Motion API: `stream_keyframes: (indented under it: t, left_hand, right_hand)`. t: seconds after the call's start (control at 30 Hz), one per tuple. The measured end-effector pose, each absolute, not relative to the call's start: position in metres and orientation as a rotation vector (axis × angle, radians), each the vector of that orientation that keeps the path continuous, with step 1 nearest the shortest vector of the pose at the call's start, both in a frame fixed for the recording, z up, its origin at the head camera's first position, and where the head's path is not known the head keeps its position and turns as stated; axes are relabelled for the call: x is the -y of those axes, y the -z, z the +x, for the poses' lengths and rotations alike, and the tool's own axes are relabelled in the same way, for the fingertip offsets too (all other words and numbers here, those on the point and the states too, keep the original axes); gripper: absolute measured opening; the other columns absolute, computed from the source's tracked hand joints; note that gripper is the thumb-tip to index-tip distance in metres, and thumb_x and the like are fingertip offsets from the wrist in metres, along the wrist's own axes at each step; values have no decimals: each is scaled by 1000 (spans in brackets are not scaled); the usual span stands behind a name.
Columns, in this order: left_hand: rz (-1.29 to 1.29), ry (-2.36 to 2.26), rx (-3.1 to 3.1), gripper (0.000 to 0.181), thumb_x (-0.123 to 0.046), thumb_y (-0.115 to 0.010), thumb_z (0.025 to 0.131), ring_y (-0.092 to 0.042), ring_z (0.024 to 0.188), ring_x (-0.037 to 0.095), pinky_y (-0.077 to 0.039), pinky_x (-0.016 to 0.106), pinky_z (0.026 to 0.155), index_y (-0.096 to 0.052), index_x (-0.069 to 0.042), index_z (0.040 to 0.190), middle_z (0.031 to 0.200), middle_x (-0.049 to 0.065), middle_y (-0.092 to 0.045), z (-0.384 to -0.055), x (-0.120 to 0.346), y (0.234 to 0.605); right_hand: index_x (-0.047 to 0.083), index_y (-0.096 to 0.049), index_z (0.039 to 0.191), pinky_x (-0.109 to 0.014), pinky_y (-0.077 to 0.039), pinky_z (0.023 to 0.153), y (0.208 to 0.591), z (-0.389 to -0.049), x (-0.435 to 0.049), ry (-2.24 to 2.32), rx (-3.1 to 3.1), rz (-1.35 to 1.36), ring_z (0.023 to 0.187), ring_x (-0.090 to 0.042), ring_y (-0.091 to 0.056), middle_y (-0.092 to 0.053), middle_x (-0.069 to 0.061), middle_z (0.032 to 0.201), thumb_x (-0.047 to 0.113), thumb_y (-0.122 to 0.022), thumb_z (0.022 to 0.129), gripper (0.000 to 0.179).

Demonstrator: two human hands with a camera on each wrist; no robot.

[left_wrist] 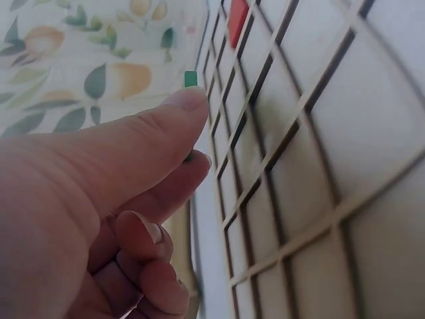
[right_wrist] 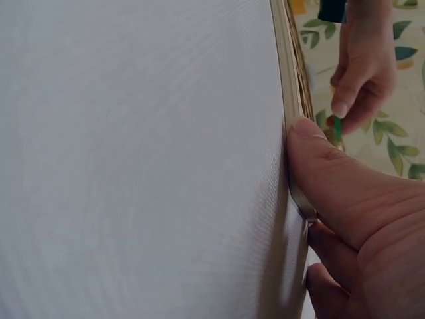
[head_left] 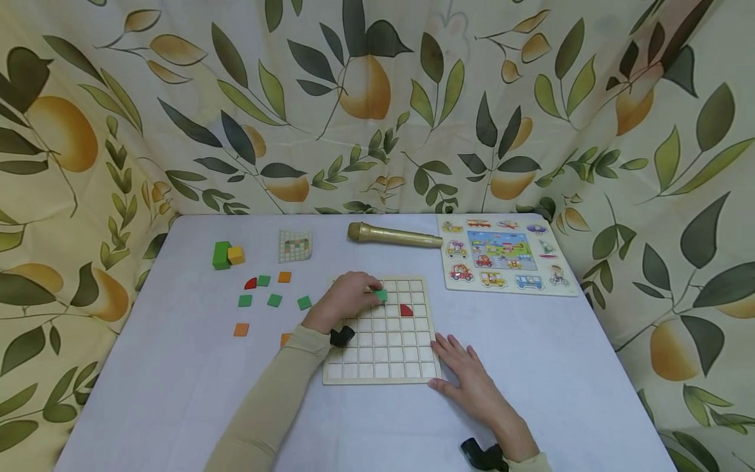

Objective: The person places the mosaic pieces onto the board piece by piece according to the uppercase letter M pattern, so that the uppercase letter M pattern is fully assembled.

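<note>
My left hand (head_left: pixel 348 298) pinches a small green square tile (head_left: pixel 381 295) between thumb and fingers, over the upper part of a pale grid board (head_left: pixel 380 354). From the left wrist, the tile (left_wrist: pixel 190 79) shows edge-on past the thumb tip, close beside the grid. A red quarter-circle piece (head_left: pixel 406 310) lies in one of the board's cells, right of the held tile. My right hand (head_left: pixel 468 380) rests at the board's lower right side with fingers spread. In the right wrist view its thumb (right_wrist: pixel 332 163) touches the board's edge (right_wrist: pixel 287 73).
Left of the board lie several loose green tiles (head_left: pixel 274 300), orange tiles (head_left: pixel 241 330) and a red piece (head_left: pixel 250 283). Behind them are a green block (head_left: pixel 221 255), a yellow block (head_left: pixel 236 255) and a patterned card (head_left: pixel 295 245). A gold microphone (head_left: pixel 395 235) touches a picture board (head_left: pixel 501 282).
</note>
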State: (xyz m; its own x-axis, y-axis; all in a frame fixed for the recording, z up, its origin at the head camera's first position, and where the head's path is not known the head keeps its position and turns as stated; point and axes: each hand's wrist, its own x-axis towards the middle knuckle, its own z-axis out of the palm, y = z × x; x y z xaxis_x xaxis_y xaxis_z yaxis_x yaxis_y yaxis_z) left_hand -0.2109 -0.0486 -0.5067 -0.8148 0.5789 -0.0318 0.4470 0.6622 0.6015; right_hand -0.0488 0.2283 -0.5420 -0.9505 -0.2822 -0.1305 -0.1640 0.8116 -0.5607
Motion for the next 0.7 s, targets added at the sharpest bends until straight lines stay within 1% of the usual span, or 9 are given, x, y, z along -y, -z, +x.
stream_keyframes:
  t: [0.13,0.27,0.43,0.7]
  left_hand:
    - [850,-849,-2651,27,-20,-73,90,-61,102,19,-47,33,89,-72,-9,114,110,2,-69,-207,38,509]
    - [844,-808,-2654,27,-24,-74,90,-61,103,16,-46,31,91,-72,-11,114,110,-1,-69,-202,31,512]
    - [867,-775,-2651,28,-25,-74,89,-61,100,14,-46,30,91,-72,-12,114,108,-2,-69,-198,26,513]
    - [937,-694,-2686,28,-29,-75,88,-61,94,13,-47,29,85,-73,-14,112,102,-3,-68,-198,21,518]
  right_hand:
    - [11,-41,149,-58,-7,113,542,-49,-228,837,-2794,-353,145,-31,-17,-30,-5,156,38,-77,83,81]
    - [11,-41,149,-58,-7,113,542,-49,-229,842,-2789,-353,145,-30,-16,-29,-4,156,38,-77,83,81]
    - [11,-40,150,-58,-6,113,542,-48,-229,845,-2784,-353,145,-30,-16,-29,-4,156,38,-77,83,81]
    - [11,-40,150,-58,-6,112,542,-48,-229,850,-2788,-360,145,-31,-17,-29,-4,156,37,-77,83,80]
